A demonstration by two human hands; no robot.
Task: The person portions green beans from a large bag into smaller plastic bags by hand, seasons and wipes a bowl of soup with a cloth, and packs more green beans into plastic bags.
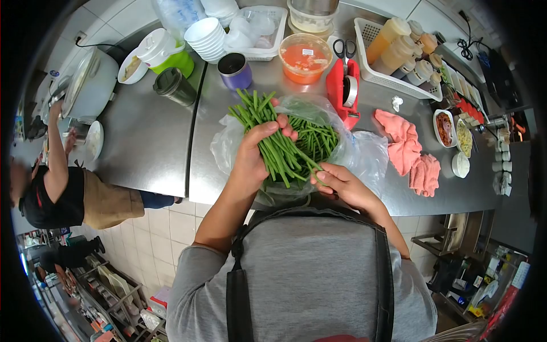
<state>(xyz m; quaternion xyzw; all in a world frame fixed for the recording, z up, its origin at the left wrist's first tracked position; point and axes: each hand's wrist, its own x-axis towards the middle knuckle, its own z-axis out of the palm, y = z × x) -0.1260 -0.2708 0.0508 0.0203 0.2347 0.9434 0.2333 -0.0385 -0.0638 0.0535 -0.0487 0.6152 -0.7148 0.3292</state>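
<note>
A bundle of long green beans [279,153] is wrapped in the fingers of my left hand [253,145], tilted over a clear plastic bag. My right hand [337,183] pinches the lower end of a green bean that sticks out from the bundle. Behind and below the bundle, more green beans [316,139] lie inside the open plastic bag [333,117]. The bag rests on the steel counter [208,171] near its front edge, directly in front of my body.
Behind the bag stand a purple tumbler [235,73], an orange-filled tub [305,60], and a red tape dispenser [343,94] with scissors [344,48]. Pink cloths [399,139] lie right; a bottle basket [376,68] is at back right. Another person [62,188] works at left.
</note>
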